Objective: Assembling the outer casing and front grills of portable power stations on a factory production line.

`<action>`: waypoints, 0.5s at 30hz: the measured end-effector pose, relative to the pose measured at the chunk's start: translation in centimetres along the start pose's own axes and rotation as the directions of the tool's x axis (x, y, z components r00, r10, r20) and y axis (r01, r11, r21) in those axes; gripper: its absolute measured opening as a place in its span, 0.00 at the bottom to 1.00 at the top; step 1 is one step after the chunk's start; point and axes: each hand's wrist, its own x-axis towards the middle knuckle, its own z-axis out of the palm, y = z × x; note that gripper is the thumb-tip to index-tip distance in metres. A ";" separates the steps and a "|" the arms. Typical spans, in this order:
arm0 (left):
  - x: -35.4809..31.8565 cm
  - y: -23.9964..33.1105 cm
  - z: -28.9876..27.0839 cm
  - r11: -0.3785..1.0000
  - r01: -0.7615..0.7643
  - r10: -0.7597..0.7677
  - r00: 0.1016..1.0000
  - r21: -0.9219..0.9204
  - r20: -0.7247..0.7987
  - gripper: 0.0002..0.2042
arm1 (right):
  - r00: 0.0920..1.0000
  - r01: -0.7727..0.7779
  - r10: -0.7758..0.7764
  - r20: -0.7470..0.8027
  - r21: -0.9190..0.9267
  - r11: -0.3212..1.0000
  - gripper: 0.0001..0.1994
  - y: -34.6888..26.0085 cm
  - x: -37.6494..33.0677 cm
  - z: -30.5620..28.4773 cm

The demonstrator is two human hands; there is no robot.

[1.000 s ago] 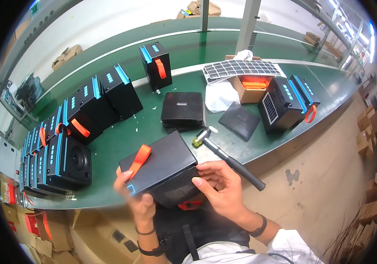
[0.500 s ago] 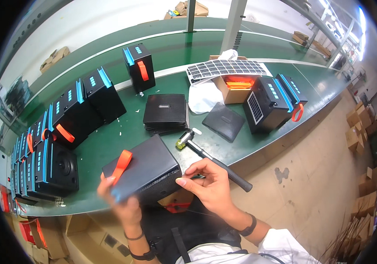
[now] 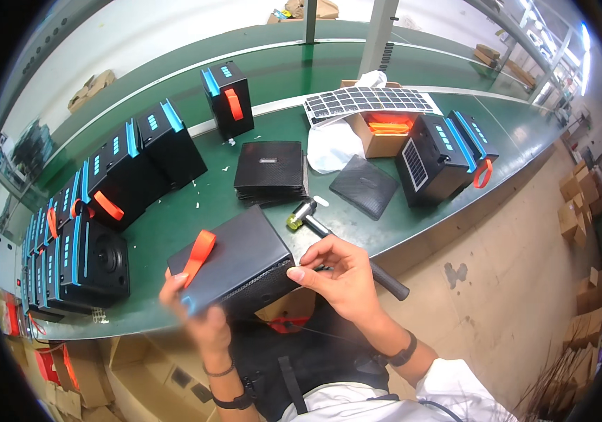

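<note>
A black box-shaped speaker (image 3: 237,246) with an orange strap (image 3: 199,257) on top lies tilted at the near edge of the green bench. My left hand (image 3: 199,313), partly blurred, grips its left end beside a blue-lit or blue-trimmed corner. At the right corner, my right hand (image 3: 339,278) pinches thumb and forefinger together. Something tiny and pale seems to show at the fingertips, too small to name. Behind that hand lies a mallet (image 3: 388,281) with a black handle and a yellowish head end. A perforated black panel (image 3: 255,283) shows on the speaker's near side.
Finished-looking black speakers with blue trim (image 3: 100,257) line the left; another (image 3: 227,102) stands at the back. A stack of black panels (image 3: 269,169), a loose panel (image 3: 364,186), a carton of orange straps (image 3: 385,141), solar sheets (image 3: 367,102) and more speakers (image 3: 433,165) fill the right.
The whole view has shifted slightly, so the bench things appear a little further right. Both hands keep their places on the speaker.
</note>
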 end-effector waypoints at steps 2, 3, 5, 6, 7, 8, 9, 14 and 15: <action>0.2 0.4 0.1 0.997 0.058 -0.058 0.998 -0.050 -0.004 0.40 | 1.000 -0.029 0.029 0.005 0.028 0.999 0.13 0.1 0.2 -0.1; 0.3 0.6 0.2 0.997 0.058 -0.058 0.998 -0.055 0.002 0.40 | 0.999 -0.046 0.045 0.015 0.023 0.999 0.14 0.1 0.3 -0.2; 0.5 0.8 0.2 0.994 0.065 -0.064 0.998 -0.084 0.015 0.39 | 0.998 -0.062 0.062 0.019 0.018 0.998 0.15 0.0 0.5 -0.3; 0.5 0.9 0.2 0.994 0.065 -0.064 0.998 -0.085 0.018 0.39 | 0.998 -0.046 0.046 0.034 0.006 0.999 0.16 0.1 0.7 -0.4; 0.6 1.1 0.2 0.995 0.067 -0.065 0.998 -0.075 0.021 0.39 | 0.998 -0.030 0.030 0.050 -0.005 1.000 0.17 0.1 0.9 -0.5; 0.6 1.1 0.3 0.996 0.068 -0.066 0.998 -0.064 0.024 0.38 | 0.998 -0.031 0.031 0.048 -0.004 1.000 0.17 0.2 1.0 -0.6; 0.6 1.1 0.2 0.996 0.068 -0.066 0.997 -0.064 0.026 0.38 | 0.997 -0.040 0.041 0.061 -0.027 0.999 0.18 0.4 1.2 -0.8; 0.6 0.7 0.4 0.999 0.028 -0.028 1.000 -0.026 0.000 0.38 | 0.988 0.049 -0.047 0.147 -0.014 0.999 0.27 0.4 2.8 -1.2; 0.6 0.7 0.4 0.999 0.028 -0.028 1.000 -0.028 0.004 0.38 | 0.972 0.025 -0.036 0.234 0.051 0.998 0.32 0.5 3.3 -1.1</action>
